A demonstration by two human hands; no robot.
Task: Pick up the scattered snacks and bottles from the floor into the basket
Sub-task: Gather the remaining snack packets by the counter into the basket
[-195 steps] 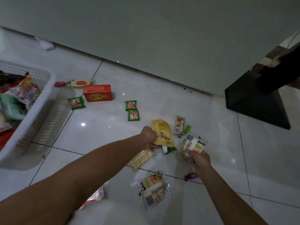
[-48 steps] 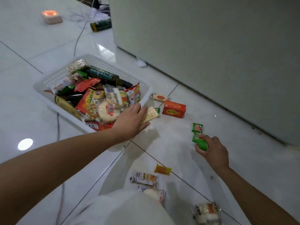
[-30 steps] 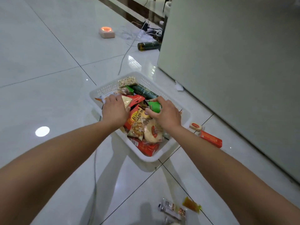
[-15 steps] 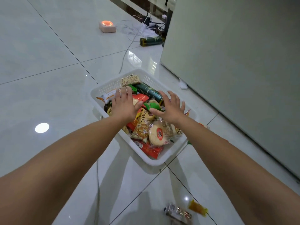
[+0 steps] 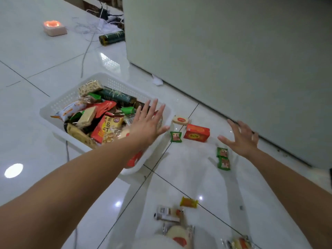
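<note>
Both my hands are empty, fingers spread: left hand [image 5: 149,123] over the heaped basket [image 5: 115,80], right hand [image 5: 240,139] above the floor. I'm between loads, I think. Next grab: red box [image 5: 196,133] and green packets [image 5: 223,158] nearby.

I see a glossy white tiled floor [image 5: 27,144]. On it sits a white basket [image 5: 115,81]. Just off its right corner lie a cream oval snack [image 5: 181,120], a red box [image 5: 196,133] and a small green packet [image 5: 176,136]. Two joined green packets [image 5: 223,158] lie further right, with a yellow sachet [image 5: 188,202] and clear-wrapped snacks [image 5: 168,214] nearer me. Far back are a dark green bottle [image 5: 111,37] on its side, a glowing pink block [image 5: 53,28] and loose cables [image 5: 86,51].
</note>
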